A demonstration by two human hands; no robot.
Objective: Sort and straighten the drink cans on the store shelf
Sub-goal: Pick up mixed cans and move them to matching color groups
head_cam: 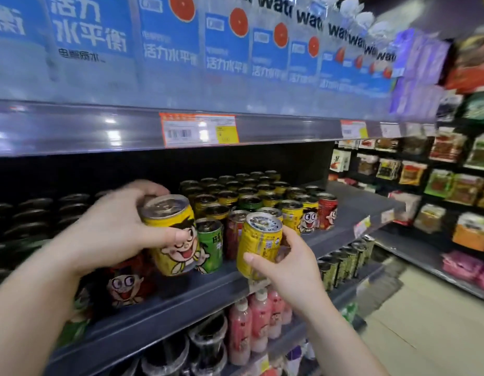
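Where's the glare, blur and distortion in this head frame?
Head view: glare patches on the upper shelf's price rail; right-side aisle goods smeared by blur; wide-angle bends the shelf lines; shelf interior behind the cans is dark; both yellow cans, in the left hand and right hand, stay fairly sharp.

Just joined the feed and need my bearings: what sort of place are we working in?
Almost certainly a shop aisle, likely a grocery or convenience store. Tiered shelves carry price tags on the shelf edge, rows of drink cans stand below bottled water, and packaged snacks fill the racks across the aisle.
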